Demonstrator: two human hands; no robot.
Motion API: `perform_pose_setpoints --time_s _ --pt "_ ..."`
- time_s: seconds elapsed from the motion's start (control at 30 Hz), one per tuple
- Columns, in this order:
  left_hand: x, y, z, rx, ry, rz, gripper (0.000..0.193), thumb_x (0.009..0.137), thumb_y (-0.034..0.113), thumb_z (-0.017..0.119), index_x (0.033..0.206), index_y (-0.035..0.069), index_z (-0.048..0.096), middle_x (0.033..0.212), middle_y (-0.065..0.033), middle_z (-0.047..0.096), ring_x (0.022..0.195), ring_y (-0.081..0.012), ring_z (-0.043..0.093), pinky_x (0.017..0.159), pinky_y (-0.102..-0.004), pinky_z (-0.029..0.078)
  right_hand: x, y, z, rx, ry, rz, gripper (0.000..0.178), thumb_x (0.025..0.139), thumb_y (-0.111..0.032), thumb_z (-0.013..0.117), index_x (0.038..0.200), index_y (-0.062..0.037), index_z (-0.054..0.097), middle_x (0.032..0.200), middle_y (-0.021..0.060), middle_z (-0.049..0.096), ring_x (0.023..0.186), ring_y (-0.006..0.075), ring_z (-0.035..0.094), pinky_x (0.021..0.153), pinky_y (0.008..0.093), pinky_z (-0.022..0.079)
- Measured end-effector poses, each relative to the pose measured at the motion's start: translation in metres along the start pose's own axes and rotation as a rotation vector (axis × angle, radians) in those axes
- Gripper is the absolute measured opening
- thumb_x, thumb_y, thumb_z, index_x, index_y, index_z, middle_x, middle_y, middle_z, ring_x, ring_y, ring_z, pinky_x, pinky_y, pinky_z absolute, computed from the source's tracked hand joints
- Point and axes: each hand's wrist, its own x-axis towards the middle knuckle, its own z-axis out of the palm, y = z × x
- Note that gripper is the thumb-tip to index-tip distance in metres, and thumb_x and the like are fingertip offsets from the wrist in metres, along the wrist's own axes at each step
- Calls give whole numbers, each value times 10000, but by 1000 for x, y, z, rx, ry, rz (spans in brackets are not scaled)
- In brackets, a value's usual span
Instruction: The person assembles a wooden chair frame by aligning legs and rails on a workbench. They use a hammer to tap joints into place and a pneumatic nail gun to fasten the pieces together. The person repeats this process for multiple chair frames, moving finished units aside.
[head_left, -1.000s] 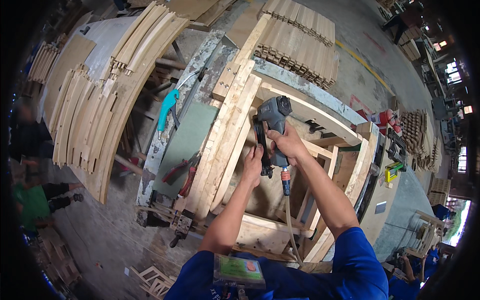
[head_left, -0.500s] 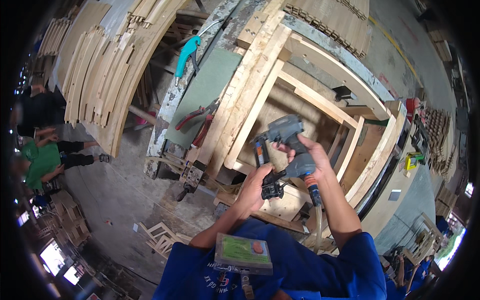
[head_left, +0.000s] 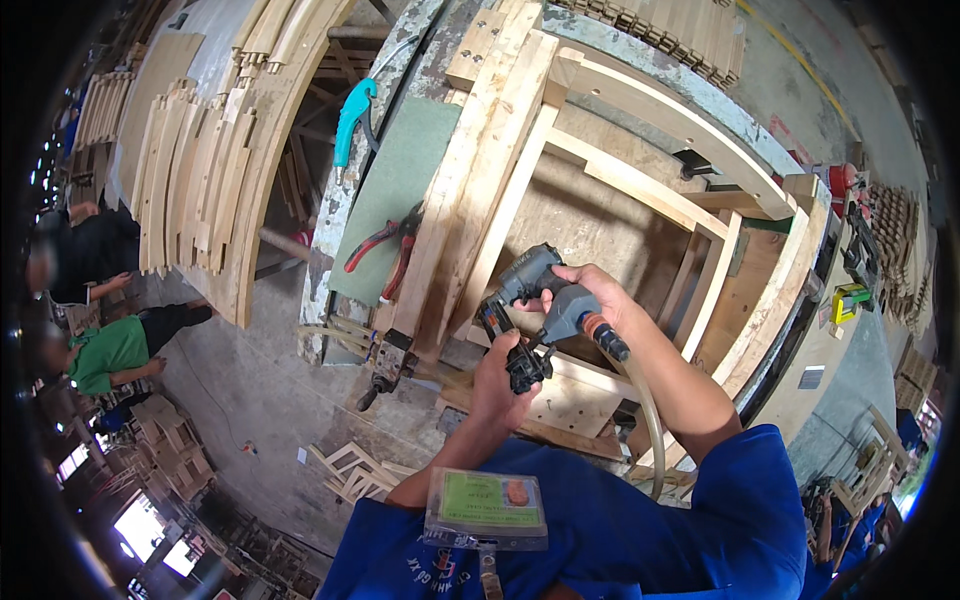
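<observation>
Head view. My right hand (head_left: 590, 295) is clenched around the handle of the grey nail gun (head_left: 535, 290), which I hold up in front of my chest, above the wooden frame (head_left: 600, 150). My left hand (head_left: 500, 375) grips the black magazine (head_left: 525, 365) on the gun's underside. The air hose (head_left: 650, 420) trails down from the handle past my right forearm. Red pliers (head_left: 385, 245) lie on the bench, well off beyond my left hand. Judgement: steady the gun body with the right, work the magazine squarely with the left, and keep the nose off both fingers.
</observation>
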Motion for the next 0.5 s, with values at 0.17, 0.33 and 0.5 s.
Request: perform_pose_setpoints --time_s 0.17,0.33,0.5 --pt "-4 1 -5 42 -66 -10 254 1047 316 606 998 72 557 765 -59 618 536 -150 586 432 -272 489 -7 3 10 19 32 3 441 1129 -223 479 1427 89 391 1295 448 564 975 358 751 731 379 671" --pt "-10 -1 2 47 -45 13 260 1054 325 595 1019 68 568 768 -36 603 556 -134 578 444 -270 457 -12 5 9 55 51 36 417 1135 -254 470 1416 53 449 1245 381 622 803 258 704 697 379 639" --pt "-32 -2 1 95 -66 26 267 1048 355 617 1049 90 596 773 -10 606 591 -122 583 490 -268 446 -22 19 11 76 44 18 444 1133 -282 483 1481 -14 419 1277 378 587 729 208 660 713 394 641"
